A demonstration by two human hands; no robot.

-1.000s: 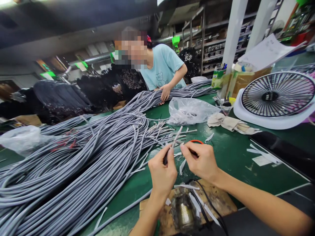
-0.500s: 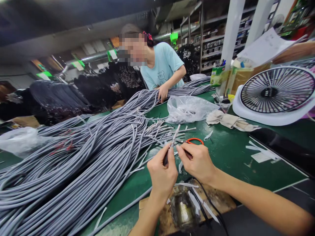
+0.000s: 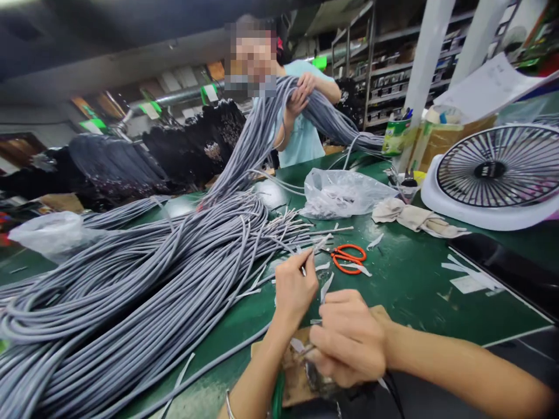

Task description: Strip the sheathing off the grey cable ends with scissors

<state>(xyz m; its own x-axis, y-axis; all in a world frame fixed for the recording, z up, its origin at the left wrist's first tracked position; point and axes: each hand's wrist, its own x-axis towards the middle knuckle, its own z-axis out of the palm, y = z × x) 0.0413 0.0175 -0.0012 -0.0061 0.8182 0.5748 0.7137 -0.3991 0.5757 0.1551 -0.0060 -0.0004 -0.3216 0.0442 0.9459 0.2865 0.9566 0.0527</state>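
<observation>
Left hand (image 3: 296,291): thumb and forefinger pinched together on a thin, pale cable end (image 3: 322,241). Right hand (image 3: 350,337): below and right of the left, blurred, fingers curled in; any held part cannot be determined. One grey cable (image 3: 213,372) runs along the bench (image 3: 419,291) to the left wrist. Uncounted loose cables (image 3: 144,291) lie left of both hands. Beyond the hands: one pair of orange-handled scissors (image 3: 335,254), two plastic bags (image 3: 349,195); far right, one fan (image 3: 489,170).
</observation>
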